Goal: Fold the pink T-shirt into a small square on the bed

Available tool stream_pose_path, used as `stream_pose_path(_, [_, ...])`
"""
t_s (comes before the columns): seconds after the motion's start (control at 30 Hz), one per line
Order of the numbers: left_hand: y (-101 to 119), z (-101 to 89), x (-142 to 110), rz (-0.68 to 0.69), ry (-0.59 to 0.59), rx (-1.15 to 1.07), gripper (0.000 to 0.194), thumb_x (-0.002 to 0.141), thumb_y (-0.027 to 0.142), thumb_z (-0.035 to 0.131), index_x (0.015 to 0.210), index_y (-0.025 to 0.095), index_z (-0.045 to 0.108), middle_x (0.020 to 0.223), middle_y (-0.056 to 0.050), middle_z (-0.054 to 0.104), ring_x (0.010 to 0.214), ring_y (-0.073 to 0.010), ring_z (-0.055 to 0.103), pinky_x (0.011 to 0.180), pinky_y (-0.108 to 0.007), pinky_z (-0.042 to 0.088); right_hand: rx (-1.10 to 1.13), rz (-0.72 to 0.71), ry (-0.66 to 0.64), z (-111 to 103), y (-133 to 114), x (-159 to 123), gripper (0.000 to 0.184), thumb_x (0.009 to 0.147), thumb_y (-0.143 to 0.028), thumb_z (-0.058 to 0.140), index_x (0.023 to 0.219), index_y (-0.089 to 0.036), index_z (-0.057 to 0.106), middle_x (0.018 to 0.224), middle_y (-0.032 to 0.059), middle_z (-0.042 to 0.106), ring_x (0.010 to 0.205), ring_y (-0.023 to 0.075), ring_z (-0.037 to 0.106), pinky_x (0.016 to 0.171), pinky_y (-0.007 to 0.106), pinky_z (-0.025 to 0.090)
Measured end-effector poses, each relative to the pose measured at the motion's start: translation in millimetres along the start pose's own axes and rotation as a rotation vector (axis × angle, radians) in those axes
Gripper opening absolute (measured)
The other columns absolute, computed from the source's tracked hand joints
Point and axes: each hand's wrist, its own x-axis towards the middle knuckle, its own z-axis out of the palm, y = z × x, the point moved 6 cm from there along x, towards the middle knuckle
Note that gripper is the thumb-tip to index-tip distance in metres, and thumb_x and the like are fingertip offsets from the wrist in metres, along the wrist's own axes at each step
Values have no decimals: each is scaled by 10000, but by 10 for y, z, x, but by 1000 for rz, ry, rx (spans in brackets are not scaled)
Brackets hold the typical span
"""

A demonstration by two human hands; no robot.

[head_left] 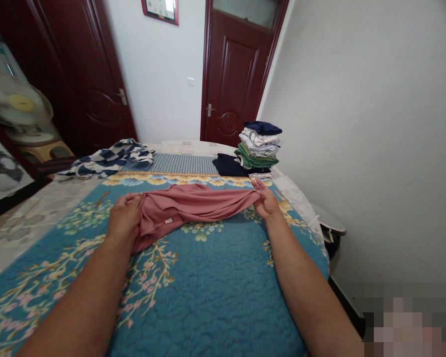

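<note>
A dusty-pink cloth garment [195,204] lies bunched lengthwise across the teal quilted bedspread [208,282], with a small white label showing near its lower left. My left hand [124,218] grips the garment's left end, pressing it into the quilt. At the far end, my right hand [266,201] pinches the narrow right end between its fingers. Both forearms reach forward from the bottom of the view. Part of the garment is hidden under its own folds.
A stack of folded clothes [259,148] and a dark navy folded garment [230,166] sit beyond my right hand. A blue-and-white patterned garment [107,159] lies at the far left of the bed. A white wall [357,124] runs along the right side.
</note>
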Motion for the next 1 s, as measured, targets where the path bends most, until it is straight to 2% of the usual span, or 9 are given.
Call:
stream_pose_path(0.07, [154,-37,-52,146,13,164,320,816,381,731,1085,209,709,940,-25,716,865,-222,673,875,-390,586,-130,-27,131,-99,75,42,418,629,-153,695,1043,-212,704,1053,19,758,792,149,692,764,291,596])
stream_pose_path(0.17, [483,40,-228,499,-62,500,305,890,412,650,1102,207,730,1060,-84,733,1027,-280,667,1003,-441,523,-480,-109,246,-193,101,56,386,680,-241,684,1062,-194,720,1022,47,762,847,199,702,800,349,595])
stream_pose_path(0.27, [649,228,-463,769,-255,773,345,885,470,666,1121,238,764,1137,-112,725,1124,-321,623,1086,-487,443,-852,-292,224,-98,14,0,375,759,-300,620,1088,-174,750,1090,94,777,1003,256,699,967,423,555])
stream_pose_path(0.33, [641,325,-572,840,-364,896,337,872,477,682,1110,262,786,1169,-115,722,1142,-338,607,1089,-501,423,-990,-400,160,64,-30,-84,366,802,-295,561,1079,-168,764,1114,108,778,1051,267,694,1018,430,527])
stream_pose_path(0.43, [549,390,-614,814,-439,1003,268,910,393,611,1019,247,807,1158,-130,742,1153,-345,616,1069,-486,429,-1081,-510,-30,421,-18,-276,326,840,-257,516,1030,-189,773,1058,90,784,1005,252,703,966,391,540])
stream_pose_path(0.53, [479,389,-594,742,-457,1034,288,945,331,529,985,228,795,1125,-138,765,1128,-327,648,1040,-449,451,-1131,-603,-329,829,83,-539,273,859,-203,525,984,-207,768,979,64,780,946,228,705,935,354,536])
stream_pose_path(0.7, [431,418,-650,790,-590,987,241,833,407,710,1011,262,783,1191,-141,759,1168,-351,646,1024,-434,458,-1274,-587,-728,1201,396,-860,222,878,-133,554,942,-216,751,952,52,768,916,209,689,938,344,516])
stream_pose_path(0.8, [365,422,-605,738,-621,952,145,865,332,652,809,248,757,1047,-150,775,1023,-336,688,947,-413,481,-1318,-582,-780,1230,540,-883,230,894,-133,572,1009,-209,756,1031,77,759,1016,232,678,992,385,513])
stream_pose_path(1.0, [426,482,-680,667,-701,826,271,929,361,553,760,252,735,896,-95,771,853,-275,663,813,-350,475,-1242,-605,-610,1163,620,-798,397,988,-201,537,1358,-214,680,1429,135,634,1347,254,573,1202,462,423])
